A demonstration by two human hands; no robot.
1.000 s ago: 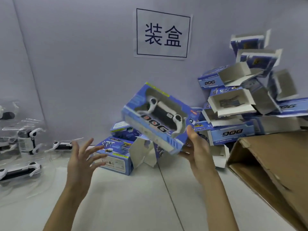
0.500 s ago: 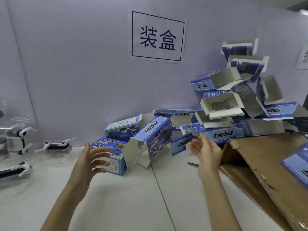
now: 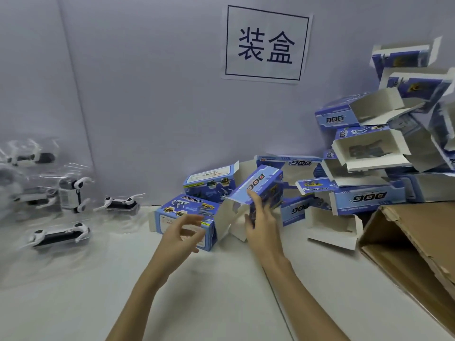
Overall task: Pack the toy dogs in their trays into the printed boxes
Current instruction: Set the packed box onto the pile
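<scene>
With our right hand [image 3: 261, 217] gripping the open box [image 3: 258, 190] and our left hand [image 3: 184, 232] loosely curled, empty, we risk toppling the leaning stack [image 3: 369, 148] at far right.

pale lilac wall [image 3: 147, 94] with a paper sign [image 3: 267, 44], white tabletop [image 3: 73, 303].

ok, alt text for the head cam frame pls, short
A person's right hand touches a tilted, open blue toy box on a white table, while the left hand hovers open beside it. More blue boxes are piled at right above a cardboard carton; toy dogs in clear trays lie at left.
</scene>
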